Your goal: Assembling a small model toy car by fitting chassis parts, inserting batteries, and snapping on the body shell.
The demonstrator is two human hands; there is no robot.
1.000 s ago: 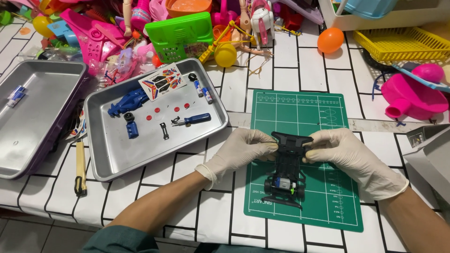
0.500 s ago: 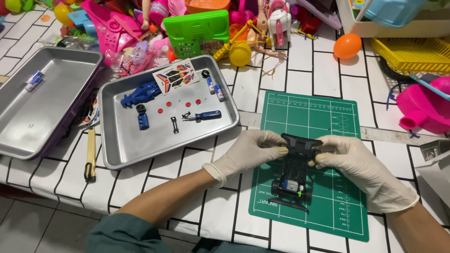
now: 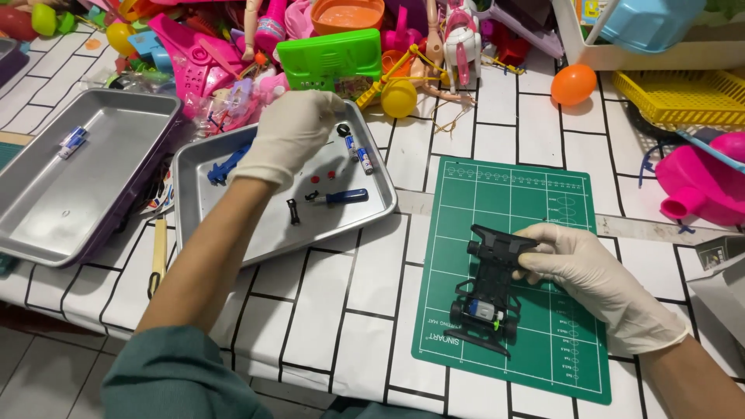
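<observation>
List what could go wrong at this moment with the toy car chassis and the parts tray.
1. The right hand alone grips the black toy car chassis at one side, so it might twist or slide on the green cutting mat.
2. The left hand reaches over the metal tray; its glove could nudge the small red pieces or the blue-handled screwdriver out of place.

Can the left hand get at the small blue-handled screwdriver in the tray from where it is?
Probably yes: the left hand hovers over the tray, and the screwdriver lies uncovered just beside it with nothing between.
</observation>
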